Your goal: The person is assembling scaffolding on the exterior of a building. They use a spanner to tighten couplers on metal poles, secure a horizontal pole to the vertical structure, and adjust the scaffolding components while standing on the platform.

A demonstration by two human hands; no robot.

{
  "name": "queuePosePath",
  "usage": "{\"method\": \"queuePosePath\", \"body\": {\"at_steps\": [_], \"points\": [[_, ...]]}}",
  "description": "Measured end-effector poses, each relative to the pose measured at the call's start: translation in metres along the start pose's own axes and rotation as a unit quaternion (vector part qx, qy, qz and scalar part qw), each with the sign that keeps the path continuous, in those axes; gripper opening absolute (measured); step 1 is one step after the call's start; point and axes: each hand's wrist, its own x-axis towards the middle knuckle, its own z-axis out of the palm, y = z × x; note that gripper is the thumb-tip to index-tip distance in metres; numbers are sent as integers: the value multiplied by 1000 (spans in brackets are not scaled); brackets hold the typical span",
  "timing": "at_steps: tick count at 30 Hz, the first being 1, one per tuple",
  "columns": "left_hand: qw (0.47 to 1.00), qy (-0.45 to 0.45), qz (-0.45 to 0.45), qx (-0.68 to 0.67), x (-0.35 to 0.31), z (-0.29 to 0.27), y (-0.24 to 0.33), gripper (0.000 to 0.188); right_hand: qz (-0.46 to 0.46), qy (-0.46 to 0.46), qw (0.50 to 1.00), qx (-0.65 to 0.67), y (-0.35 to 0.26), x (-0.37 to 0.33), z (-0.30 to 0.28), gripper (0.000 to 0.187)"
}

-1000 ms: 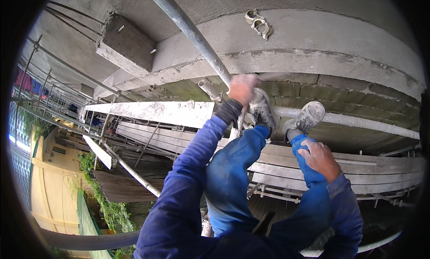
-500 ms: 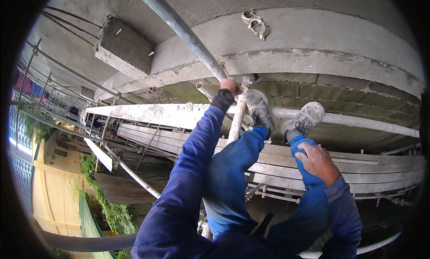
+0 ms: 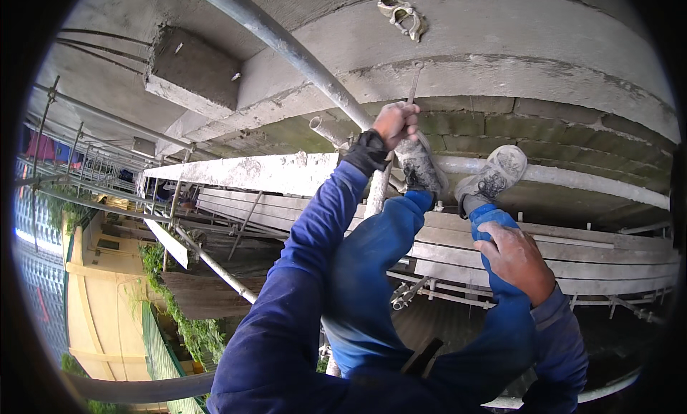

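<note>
My left hand (image 3: 396, 125) is closed round a wrench (image 3: 415, 83), whose ring end points up past the fist toward the concrete ledge. Beneath that hand, a grey scaffold pipe (image 3: 304, 60) slants down to a joint with other tubes; my fist and wrist partly hide the joint. My left shoe (image 3: 418, 167), caked with grey dust, stands right beside it. My right hand (image 3: 517, 262) lies over my right shin (image 3: 486, 224), its fingers apart and nothing in it. The right shoe (image 3: 498, 172) rests on a horizontal whitish pipe (image 3: 580, 180).
A double scaffold clamp (image 3: 402, 16) lies on the concrete ledge (image 3: 494, 38). A concrete block (image 3: 192, 74) juts out at upper left. A splattered white board (image 3: 243, 173) runs leftward. Long planks (image 3: 594, 269) lie below my feet, with a yellow building (image 3: 107, 292) lower down.
My left hand has lifted up and right off the pipe joint, and the wrench now shows clearly above the fist. My right hand stays on the shin. The view has shifted slightly.
</note>
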Motion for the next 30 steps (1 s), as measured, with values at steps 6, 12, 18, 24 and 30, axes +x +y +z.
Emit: {"method": "queuePosePath", "body": {"at_steps": [6, 12, 18, 24, 30], "points": [[994, 88, -3, -64, -1, -46, -20, 12, 5, -13, 1000, 27, 0, 6, 7, 28], [986, 127, 109, 6, 4, -169, -33, 14, -44, 14, 999, 20, -9, 1, 6, 28], [985, 121, 69, 99, -22, -40, -31, 17, 23, 4, 999, 33, 2, -3, -4, 25], [965, 199, 54, 161, -48, -74, -8, 16, -2, 27, 1000, 15, -4, -4, 2, 26], [647, 100, 217, 724, -100, -99, 1, 24, -67, 5, 997, 38, -7, 5, 8, 22]]}}
